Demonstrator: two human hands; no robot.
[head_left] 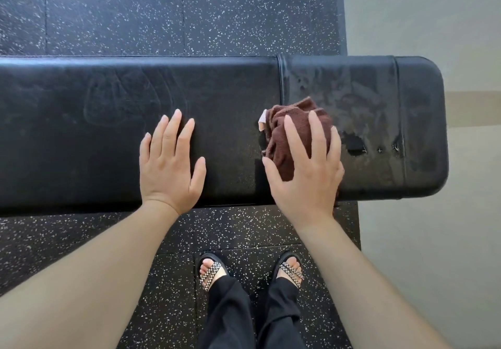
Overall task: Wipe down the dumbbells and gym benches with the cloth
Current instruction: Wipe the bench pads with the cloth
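Bench wipe, R hand (306, 169) pressing bunched cloth (287, 137) flat, not clenched.
L hand (169, 169) splayed, empty, at 9 o'clock; bench (81, 132) at 3 o'clock prob. damp: overlap strokes.

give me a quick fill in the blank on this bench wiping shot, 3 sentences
1. The brown cloth lies under the ____ hand.
2. The left hand rests flat and empty on the black ____.
3. The person's feet wear checkered ____ on the speckled floor.

Missing words: right; bench; sandals
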